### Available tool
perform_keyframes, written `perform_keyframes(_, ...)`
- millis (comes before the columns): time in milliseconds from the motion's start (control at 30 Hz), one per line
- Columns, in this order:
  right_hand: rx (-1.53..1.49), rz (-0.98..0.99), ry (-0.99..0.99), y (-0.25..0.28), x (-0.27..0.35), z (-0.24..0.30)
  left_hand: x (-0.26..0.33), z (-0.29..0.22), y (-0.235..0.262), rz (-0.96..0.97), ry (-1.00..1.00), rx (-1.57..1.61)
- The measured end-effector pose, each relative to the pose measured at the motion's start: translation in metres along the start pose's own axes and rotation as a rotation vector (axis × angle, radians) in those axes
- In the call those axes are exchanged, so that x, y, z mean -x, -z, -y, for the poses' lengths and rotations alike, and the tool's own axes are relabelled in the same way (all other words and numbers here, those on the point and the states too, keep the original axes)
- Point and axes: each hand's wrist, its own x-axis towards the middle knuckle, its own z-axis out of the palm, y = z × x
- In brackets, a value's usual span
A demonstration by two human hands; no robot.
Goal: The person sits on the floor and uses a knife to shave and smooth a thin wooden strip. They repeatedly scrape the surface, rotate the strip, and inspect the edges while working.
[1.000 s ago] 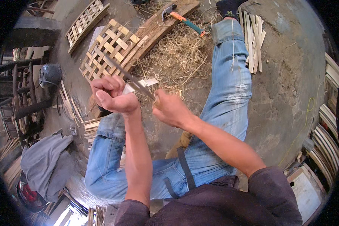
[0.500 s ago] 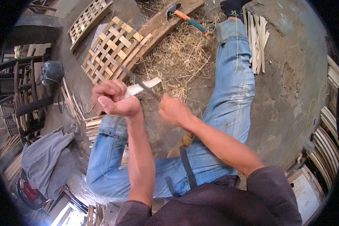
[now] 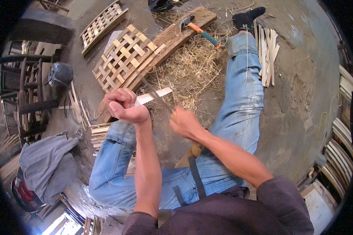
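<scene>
So the step in hand looks like shaving or thinning a flat, pale strip of bamboo or wood (image 3: 162, 94). It's up in front of the person, over the knees, poking out sideways from the left hand (image 3: 126, 106). Those fingers are curled in and seem to be gripping the strip, though the exact pinch point is hidden. The right hand (image 3: 185, 122) is closed in a fist around the handle end of a long, narrow, grey metal knife (image 3: 154, 94). The blade's blurry and crosses the strip; can't tell if it's actually biting. I'd say the next stroke calls for a firm hold, a shallow blade angle and the left fingers well clear of the edge.

Surface-wise, it's a rough grey-brown floor (image 3: 294, 121) with a tangle of curly straw-coloured shavings (image 3: 194, 68). Next to that is a thick brown wooden plank (image 3: 202, 16) with an orange-and-teal-handled hammer (image 3: 204, 34) on it, and a checkered woven slat panel (image 3: 123, 56) by its near end. Loose pale strips (image 3: 268, 58) lie beside the black-socked foot (image 3: 247, 18). Over to the left there's a draped grey cloth (image 3: 47, 162), and curved pale slats (image 3: 338, 156) are stacked on the right.
</scene>
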Motion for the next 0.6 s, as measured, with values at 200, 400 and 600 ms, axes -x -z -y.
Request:
perform_keyframes(200, -0.877, -0.118, -0.314, 0.002, 0.022, 0.033, 0.025, -0.062, -0.006, 0.123, -0.066, 0.235)
perform_keyframes(400, -1.232, -0.137, -0.322, 0.015, 0.010, 0.052, 0.090, -0.122, 0.021, 0.262, -0.024, 0.159)
perform_keyframes(600, -0.825, 0.046, -0.121, 0.017, 0.019, 0.039, 0.108, -0.122, 0.104, 0.230, 1.284, -0.130)
